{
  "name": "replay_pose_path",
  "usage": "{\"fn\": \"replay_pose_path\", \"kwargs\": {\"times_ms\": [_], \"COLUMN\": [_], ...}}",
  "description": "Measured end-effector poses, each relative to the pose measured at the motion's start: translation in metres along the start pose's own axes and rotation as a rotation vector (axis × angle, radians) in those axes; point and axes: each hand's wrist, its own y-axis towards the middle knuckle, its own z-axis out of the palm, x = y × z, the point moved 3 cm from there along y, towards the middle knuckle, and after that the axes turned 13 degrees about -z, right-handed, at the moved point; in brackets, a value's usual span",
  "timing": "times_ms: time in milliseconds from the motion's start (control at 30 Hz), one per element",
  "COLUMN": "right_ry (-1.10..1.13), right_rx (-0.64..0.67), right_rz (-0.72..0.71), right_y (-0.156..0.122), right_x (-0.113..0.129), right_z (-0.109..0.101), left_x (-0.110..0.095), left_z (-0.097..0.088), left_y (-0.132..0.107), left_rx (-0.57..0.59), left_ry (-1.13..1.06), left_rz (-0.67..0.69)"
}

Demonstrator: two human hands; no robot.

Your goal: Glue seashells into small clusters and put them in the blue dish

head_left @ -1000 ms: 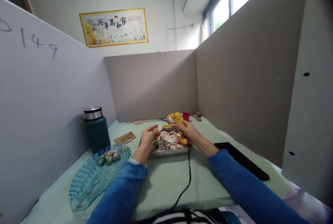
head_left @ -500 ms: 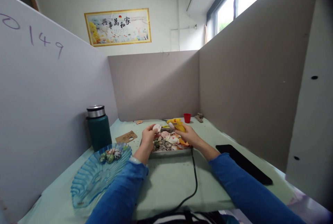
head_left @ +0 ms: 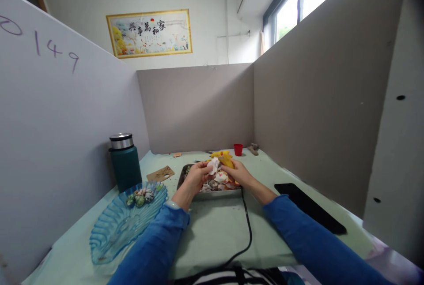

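Observation:
My left hand (head_left: 196, 177) pinches a white seashell (head_left: 213, 165) by its edge above the tray. My right hand (head_left: 240, 173) is closed round a yellow hot glue gun (head_left: 225, 159), whose front end is close to the shell. Whether the nozzle touches the shell I cannot tell. Below both hands is a metal tray (head_left: 217, 195) holding several shells (head_left: 221, 178) and small stones, partly covered by my fingers. A black cord (head_left: 247, 223) runs from near my right hand down to the table's front edge.
At the left, a blue scalloped glass dish (head_left: 114, 232) holds several shells (head_left: 141, 196); a dark green bottle (head_left: 126, 166) stands behind it. A brown card (head_left: 160, 174) lies nearby. A red cup (head_left: 238, 149) stands at the back, a black flat slab (head_left: 309, 208) on the right. Partitions enclose the table.
My left hand has moved right with the white shell, bringing it up against the front of the glue gun. The tray's left end is now uncovered. My right hand has shifted slightly left.

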Motion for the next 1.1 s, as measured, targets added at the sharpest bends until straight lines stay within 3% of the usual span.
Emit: {"fn": "replay_pose_path", "kwargs": {"times_ms": [100, 200, 333, 500, 800, 1100], "right_ry": [-0.07, -0.084, -0.044, 0.051, 0.074, 0.024], "right_rx": [-0.136, -0.183, -0.132, -0.021, 0.131, 0.159], "right_rz": [0.007, -0.011, -0.053, -0.07, -0.05, -0.077], "right_y": [0.003, 0.004, 0.002, -0.002, -0.008, -0.008], "right_x": [-0.007, -0.007, 0.001, 0.012, 0.021, 0.015], "right_z": [-0.01, -0.014, -0.01, -0.004, -0.003, 0.003], "left_x": [-0.002, -0.001, -0.001, -0.008, -0.015, -0.016], "left_z": [-0.003, -0.003, -0.006, -0.021, -0.024, -0.023], "left_y": [-0.001, -0.001, 0.001, 0.001, 0.0, -0.001], "left_rx": [-0.097, -0.168, -0.207, -0.391, -0.412, -0.406], "left_ry": [0.055, 0.21, 0.265, 0.223, 0.03, 0.062], "left_rz": [0.045, 0.053, 0.077, 0.135, 0.121, 0.167]}}
